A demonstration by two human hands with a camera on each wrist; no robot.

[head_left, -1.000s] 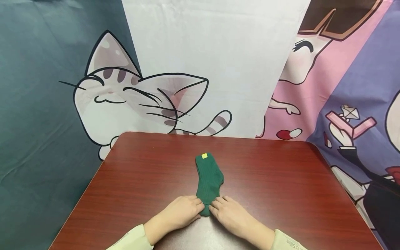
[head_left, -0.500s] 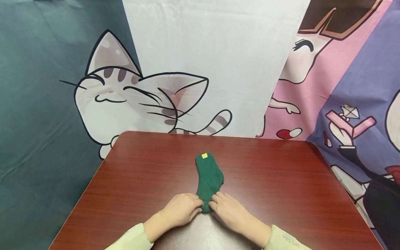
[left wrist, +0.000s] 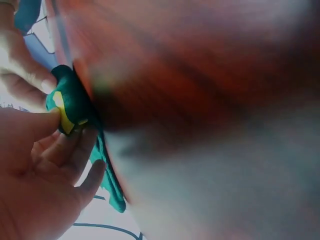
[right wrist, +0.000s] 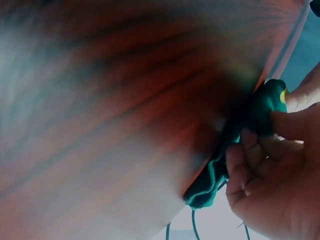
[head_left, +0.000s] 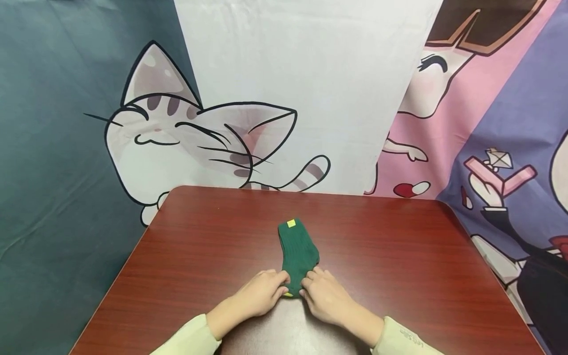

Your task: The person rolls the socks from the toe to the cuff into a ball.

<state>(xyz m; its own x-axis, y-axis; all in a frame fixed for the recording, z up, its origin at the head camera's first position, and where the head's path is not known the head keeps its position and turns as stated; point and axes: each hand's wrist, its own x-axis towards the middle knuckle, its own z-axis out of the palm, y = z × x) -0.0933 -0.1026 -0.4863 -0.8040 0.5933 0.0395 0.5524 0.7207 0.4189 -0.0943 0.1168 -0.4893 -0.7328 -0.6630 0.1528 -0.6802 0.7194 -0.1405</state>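
Observation:
A green sock [head_left: 298,249] lies lengthwise on the table, a yellow patch near its far end. Its near end is rolled into a thick fold, with a second yellow patch showing on the roll [left wrist: 73,97] in the left wrist view. My left hand [head_left: 263,292] pinches the left side of that roll between thumb and fingers. On the opposite side, my right hand [head_left: 326,297] grips the roll, thumb on the near face and fingers beneath, as the right wrist view shows. The far part of the sock lies flat.
The reddish-brown wooden table [head_left: 199,241] has rounded far corners. Behind it hangs a backdrop cloth [head_left: 337,88] printed with a cartoon cat and other figures. Pale green sleeves [head_left: 191,337] cover both forearms.
The sock's near end has been rolled away from me, so the sock is shorter and a yellow patch now shows there. Both hands moved slightly forward with the roll.

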